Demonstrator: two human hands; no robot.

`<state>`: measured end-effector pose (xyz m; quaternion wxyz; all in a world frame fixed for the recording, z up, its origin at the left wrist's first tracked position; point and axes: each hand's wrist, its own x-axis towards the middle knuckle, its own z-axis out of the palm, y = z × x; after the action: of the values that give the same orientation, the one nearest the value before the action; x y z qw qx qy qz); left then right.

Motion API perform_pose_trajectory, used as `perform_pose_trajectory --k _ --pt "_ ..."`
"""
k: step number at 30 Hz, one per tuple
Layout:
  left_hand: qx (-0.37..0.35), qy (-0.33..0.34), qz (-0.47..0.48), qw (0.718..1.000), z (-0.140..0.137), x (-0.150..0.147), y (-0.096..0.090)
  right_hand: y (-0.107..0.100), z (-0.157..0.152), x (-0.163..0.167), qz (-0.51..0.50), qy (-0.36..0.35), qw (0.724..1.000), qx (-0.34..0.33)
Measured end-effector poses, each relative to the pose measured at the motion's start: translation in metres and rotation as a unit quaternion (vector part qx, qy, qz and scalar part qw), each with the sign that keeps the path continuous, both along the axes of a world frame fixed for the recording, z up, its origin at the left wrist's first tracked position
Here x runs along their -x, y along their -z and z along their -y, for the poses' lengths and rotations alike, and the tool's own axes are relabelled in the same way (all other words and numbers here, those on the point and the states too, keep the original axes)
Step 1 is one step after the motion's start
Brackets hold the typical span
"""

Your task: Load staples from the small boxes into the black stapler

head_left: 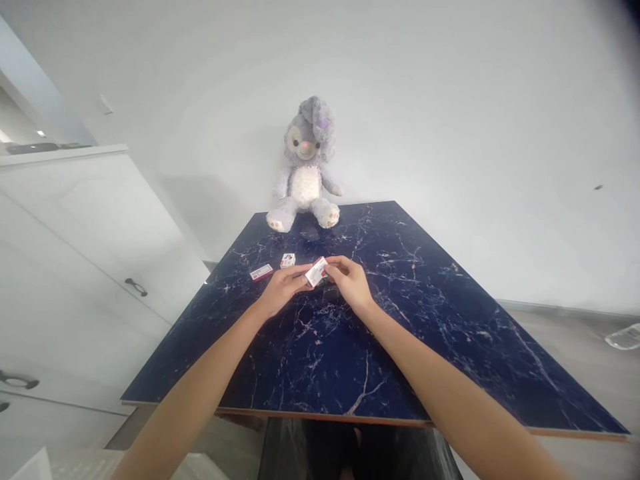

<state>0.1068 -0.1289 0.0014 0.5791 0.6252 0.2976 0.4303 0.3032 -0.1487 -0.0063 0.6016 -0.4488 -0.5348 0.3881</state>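
Between my two hands, a small white-and-red box (316,272) is held tilted above the blue marbled table (320,360). My left hand (286,288) grips its left end, fingers and thumb closed on it. On the opposite end, my right hand (350,280) pinches the box with thumb and fingers. Just beyond my left hand stands another small white box (287,261) with a dark picture on top. A flat red-and-white box (261,272) lies to the left of it. The print on the boxes is too small to read.
A grey-purple plush rabbit (305,180) sits at the table's far end against the white wall. White drawers (90,267) with dark handles stand to the left. A clear plastic item (624,337) lies on the floor at the right.
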Motion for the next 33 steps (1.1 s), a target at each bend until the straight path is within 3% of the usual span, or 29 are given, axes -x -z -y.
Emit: perform_pose_trajectory --k 4,13,18,22,27,30,33 --pt "-0.011 0.037 0.004 0.999 0.003 -0.001 -0.003 0.0 0.002 0.002 0.007 -0.019 1.0 -0.003" --pt "-0.058 0.04 -0.034 0.997 0.006 0.0 -0.007 -0.002 0.005 0.003 0.022 -0.073 0.997 -0.023" --pt "-0.081 0.052 -0.067 0.993 0.01 -0.001 -0.014 -0.004 0.007 0.006 0.091 -0.063 0.992 -0.053" --pt "-0.138 -0.083 -0.049 0.986 -0.004 0.015 -0.02 -0.005 0.005 0.004 0.118 -0.002 0.992 -0.043" --pt "-0.163 -0.311 -0.016 0.936 -0.042 0.054 -0.016 0.006 -0.008 -0.016 0.231 0.151 0.961 0.003" --pt "-0.118 -0.377 -0.029 0.918 -0.058 0.07 -0.006 0.013 -0.012 -0.024 0.315 0.151 0.936 0.053" --pt "-0.095 -0.384 -0.062 0.916 -0.061 0.072 0.001 0.016 -0.011 -0.021 0.362 0.124 0.922 0.059"
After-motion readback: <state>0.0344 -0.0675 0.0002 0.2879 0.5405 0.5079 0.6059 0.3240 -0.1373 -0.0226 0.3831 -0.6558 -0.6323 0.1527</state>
